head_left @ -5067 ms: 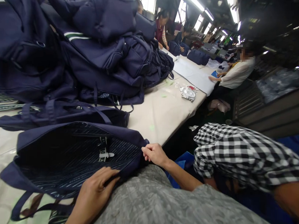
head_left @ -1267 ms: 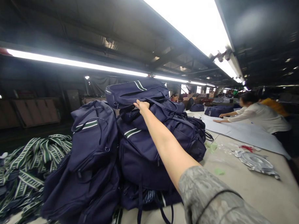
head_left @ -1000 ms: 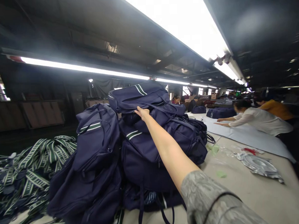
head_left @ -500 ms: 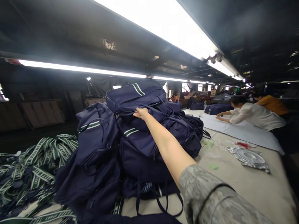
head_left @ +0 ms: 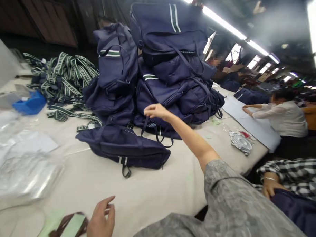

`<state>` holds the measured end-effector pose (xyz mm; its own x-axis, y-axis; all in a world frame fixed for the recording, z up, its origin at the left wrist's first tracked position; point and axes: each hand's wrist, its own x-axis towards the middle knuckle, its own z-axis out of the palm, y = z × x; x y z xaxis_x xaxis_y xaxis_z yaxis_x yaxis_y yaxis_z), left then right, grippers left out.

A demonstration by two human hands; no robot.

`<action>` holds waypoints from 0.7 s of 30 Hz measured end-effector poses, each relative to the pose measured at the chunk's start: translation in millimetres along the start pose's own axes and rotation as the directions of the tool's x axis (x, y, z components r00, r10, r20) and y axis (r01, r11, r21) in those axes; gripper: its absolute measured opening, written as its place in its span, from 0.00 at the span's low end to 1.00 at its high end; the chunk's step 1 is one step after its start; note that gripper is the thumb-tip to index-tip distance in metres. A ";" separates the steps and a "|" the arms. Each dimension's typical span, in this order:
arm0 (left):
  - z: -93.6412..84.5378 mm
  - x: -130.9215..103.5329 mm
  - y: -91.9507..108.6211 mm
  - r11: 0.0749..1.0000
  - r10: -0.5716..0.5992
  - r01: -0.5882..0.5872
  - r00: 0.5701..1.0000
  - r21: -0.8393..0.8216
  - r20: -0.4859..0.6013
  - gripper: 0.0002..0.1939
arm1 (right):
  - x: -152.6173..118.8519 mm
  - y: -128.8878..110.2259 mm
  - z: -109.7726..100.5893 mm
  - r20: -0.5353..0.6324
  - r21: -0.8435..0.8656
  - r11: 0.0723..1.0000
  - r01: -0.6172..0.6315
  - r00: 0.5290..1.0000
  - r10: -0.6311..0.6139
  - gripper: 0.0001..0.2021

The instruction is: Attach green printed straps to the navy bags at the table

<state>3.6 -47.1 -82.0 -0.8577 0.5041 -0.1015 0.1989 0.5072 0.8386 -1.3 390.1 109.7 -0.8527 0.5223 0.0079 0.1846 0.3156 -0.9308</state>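
My right hand (head_left: 156, 111) is stretched out in front of the stack of navy bags (head_left: 169, 66), its fingers curled together. A thin dark strap hangs just under the fingertips; whether they pinch it I cannot tell. Below that hand, a flat navy bag (head_left: 125, 147) with a short buckled strap lies on the table. My left hand (head_left: 100, 220) is low at the front, thumb and fingers apart, with nothing in it. Beside it lies a blurred brown bundle with a pale green band (head_left: 70, 228).
Green and white lettered straps (head_left: 65, 76) are heaped at the back left, near a blue tray (head_left: 30, 102). Clear plastic bags (head_left: 22, 171) cover the left side. Silver packaging (head_left: 240, 143) lies right. A person in a checked sleeve (head_left: 297, 172) is close on my right.
The view has tilted down and my left hand has come into it. My right hand has come down from the upper bag of the stack, its fingers now curled.
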 end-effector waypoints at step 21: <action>17.8 14.8 57.8 0.678 -0.233 0.353 0.935 -0.644 0.267 0.32 | -271.8 26.4 142.1 -0.097 -0.389 0.878 -0.280 0.960 0.263 0.10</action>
<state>10.9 2.1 -44.5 -0.7219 0.5398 -0.4329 -0.4732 0.0715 0.8781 165.9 144.0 31.0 -0.7222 0.6615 -0.2021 0.5911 0.4386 -0.6769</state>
